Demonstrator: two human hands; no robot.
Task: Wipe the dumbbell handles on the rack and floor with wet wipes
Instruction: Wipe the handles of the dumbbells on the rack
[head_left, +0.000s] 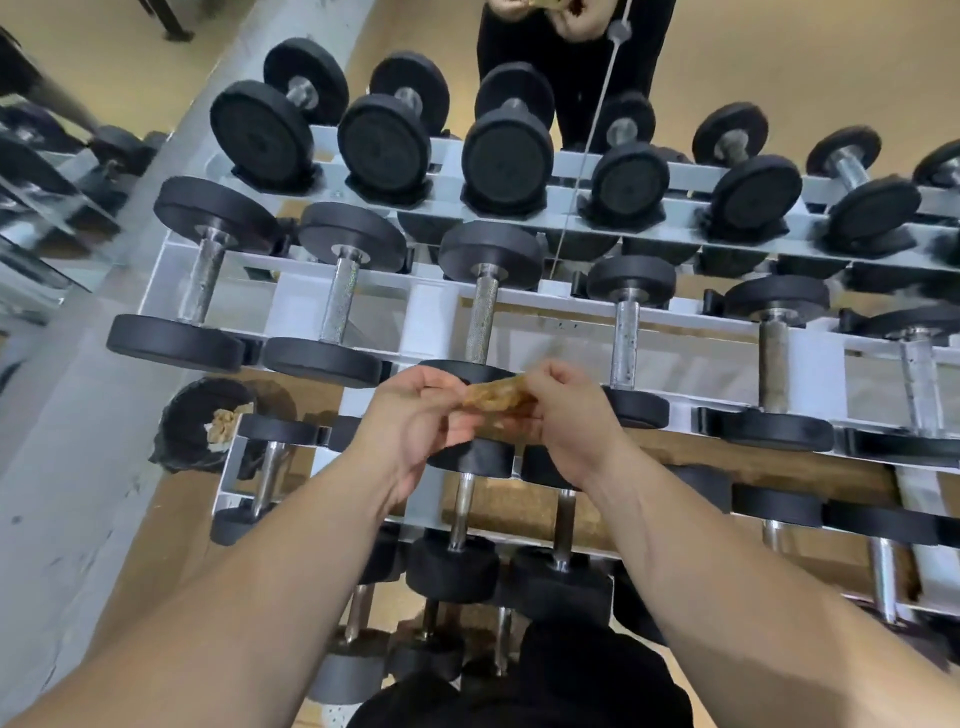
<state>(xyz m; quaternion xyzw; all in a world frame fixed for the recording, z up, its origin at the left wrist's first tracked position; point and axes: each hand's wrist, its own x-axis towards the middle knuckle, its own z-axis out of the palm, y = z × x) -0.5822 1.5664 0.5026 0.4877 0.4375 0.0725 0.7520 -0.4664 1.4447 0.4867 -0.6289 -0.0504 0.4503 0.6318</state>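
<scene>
Both hands meet above the middle tier of the white rack. The left hand and the right hand each pinch one end of a brown-stained wipe, bunched between them. It hangs just over the near plate of a dumbbell with a knurled steel handle. More black-plated dumbbells fill the tiers above and below. Left of the rack, on the floor, an open black bag holds crumpled wipes.
</scene>
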